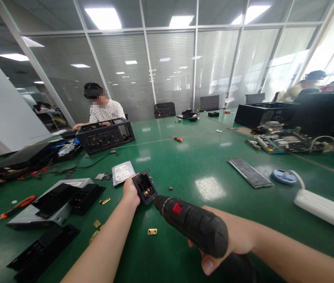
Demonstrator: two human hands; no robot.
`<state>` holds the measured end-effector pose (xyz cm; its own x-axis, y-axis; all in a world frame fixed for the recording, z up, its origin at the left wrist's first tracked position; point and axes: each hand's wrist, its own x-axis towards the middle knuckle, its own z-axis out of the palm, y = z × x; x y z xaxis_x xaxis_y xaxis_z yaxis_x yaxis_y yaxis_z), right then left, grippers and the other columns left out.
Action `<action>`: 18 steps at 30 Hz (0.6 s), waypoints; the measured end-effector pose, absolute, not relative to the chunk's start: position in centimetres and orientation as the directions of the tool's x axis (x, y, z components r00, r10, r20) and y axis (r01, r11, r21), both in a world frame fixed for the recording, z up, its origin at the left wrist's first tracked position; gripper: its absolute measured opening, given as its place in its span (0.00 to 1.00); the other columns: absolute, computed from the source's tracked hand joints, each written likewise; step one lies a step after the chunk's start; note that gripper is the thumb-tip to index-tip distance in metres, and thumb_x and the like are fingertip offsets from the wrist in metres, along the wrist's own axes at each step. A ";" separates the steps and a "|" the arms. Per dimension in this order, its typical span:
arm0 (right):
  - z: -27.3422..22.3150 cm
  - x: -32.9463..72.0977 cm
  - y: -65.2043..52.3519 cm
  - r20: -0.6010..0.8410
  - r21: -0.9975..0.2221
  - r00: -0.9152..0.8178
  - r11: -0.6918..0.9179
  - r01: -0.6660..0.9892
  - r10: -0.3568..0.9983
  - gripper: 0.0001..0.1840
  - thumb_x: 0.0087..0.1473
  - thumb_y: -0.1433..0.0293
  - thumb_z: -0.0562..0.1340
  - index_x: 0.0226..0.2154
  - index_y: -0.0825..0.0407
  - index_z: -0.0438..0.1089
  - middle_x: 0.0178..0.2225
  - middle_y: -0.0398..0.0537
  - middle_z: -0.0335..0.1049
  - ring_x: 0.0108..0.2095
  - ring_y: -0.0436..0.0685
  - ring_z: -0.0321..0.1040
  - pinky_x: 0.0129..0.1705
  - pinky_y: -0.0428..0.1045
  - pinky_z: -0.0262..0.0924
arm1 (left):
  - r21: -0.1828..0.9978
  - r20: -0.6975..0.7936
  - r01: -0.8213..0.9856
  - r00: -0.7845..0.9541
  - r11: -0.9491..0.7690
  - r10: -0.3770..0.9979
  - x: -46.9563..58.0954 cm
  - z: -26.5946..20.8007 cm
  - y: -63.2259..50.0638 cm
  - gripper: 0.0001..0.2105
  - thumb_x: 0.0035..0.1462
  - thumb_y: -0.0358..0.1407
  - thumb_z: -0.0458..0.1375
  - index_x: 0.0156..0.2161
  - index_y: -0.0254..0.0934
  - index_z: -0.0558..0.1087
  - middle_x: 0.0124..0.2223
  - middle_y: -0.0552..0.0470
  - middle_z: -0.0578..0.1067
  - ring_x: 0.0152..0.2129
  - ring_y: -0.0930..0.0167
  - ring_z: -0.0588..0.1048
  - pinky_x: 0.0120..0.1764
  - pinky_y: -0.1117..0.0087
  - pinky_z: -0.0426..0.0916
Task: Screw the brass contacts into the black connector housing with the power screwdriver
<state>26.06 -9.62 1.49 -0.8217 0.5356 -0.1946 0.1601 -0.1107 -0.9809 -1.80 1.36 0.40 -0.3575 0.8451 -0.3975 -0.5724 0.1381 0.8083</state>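
My left hand (131,192) grips a small black box-shaped housing (144,181) by its left side, its open face tilted toward me. Brass-coloured pieces show inside the housing. A black cordless drill (193,224) with a red switch is in my right hand (214,239), my fingers wrapped round its handle. The drill's bit points into the housing, at the brass pieces; whether it touches them I cannot tell. Below the housing lies a brass plate with two holes (152,232). Behind my left hand rests a silver hard drive (122,173).
On the left are an optical drive (49,208), black plastic parts (44,253) and an orange screwdriver (19,206). A phone (249,173), a blue round reel (284,176) and a white power strip (326,210) lie right. A person (105,104) sits behind a black computer case (106,135).
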 end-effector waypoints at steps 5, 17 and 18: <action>1.4 25.9 -9.8 -0.189 -0.982 -0.821 -0.116 0.150 0.538 0.32 0.24 0.64 0.84 0.30 0.57 0.71 0.25 0.41 0.70 0.26 0.48 0.63 0.25 0.41 0.53 | 0.801 -0.395 -0.586 -0.360 0.125 0.845 -1.9 0.1 1.6 0.09 0.56 0.32 0.54 0.27 0.33 0.73 0.23 0.44 0.76 0.18 0.64 0.76 0.25 0.64 0.75; 1.8 26.2 -9.7 -0.202 -0.979 -0.816 -0.122 0.162 0.541 0.32 0.25 0.63 0.84 0.31 0.58 0.72 0.23 0.38 0.66 0.24 0.46 0.59 0.24 0.41 0.51 | 0.808 -0.400 -0.570 -0.349 0.147 0.847 -1.7 0.4 1.3 0.10 0.56 0.33 0.53 0.27 0.35 0.73 0.23 0.43 0.76 0.18 0.62 0.76 0.23 0.63 0.74; 2.0 26.1 -9.7 -0.205 -0.979 -0.814 -0.126 0.163 0.544 0.33 0.25 0.63 0.84 0.32 0.58 0.72 0.22 0.38 0.65 0.24 0.46 0.59 0.24 0.41 0.51 | 0.808 -0.403 -0.570 -0.345 0.151 0.848 -1.8 0.4 1.3 0.10 0.56 0.33 0.53 0.27 0.35 0.73 0.23 0.43 0.76 0.18 0.62 0.76 0.23 0.63 0.74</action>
<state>26.14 -9.69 1.95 -0.8136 0.5441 -0.2052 0.1627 -0.1259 -0.9786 -1.77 1.29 0.35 -0.3454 0.8477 -0.4025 -0.5702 0.1511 0.8075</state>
